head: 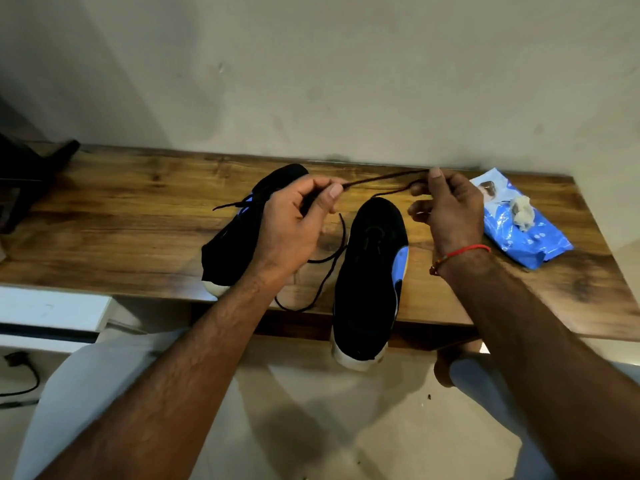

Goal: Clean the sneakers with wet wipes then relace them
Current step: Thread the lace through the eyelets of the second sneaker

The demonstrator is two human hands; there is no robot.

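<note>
Bare tabletop [121,216] left; wipes pack [523,226] blocks right.

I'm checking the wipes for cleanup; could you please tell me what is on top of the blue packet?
A crumpled, soiled wipe lies on top of the blue wet-wipe packet. Whatever the wipe covers, such as the packet's opening, cannot be seen.

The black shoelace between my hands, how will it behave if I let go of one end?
The shoelace looks thin and floppy; its free length already droops in loops, so a dropped end would probably fall limp. It seems light: a pinch by the left hand and right hand holds it.
</note>
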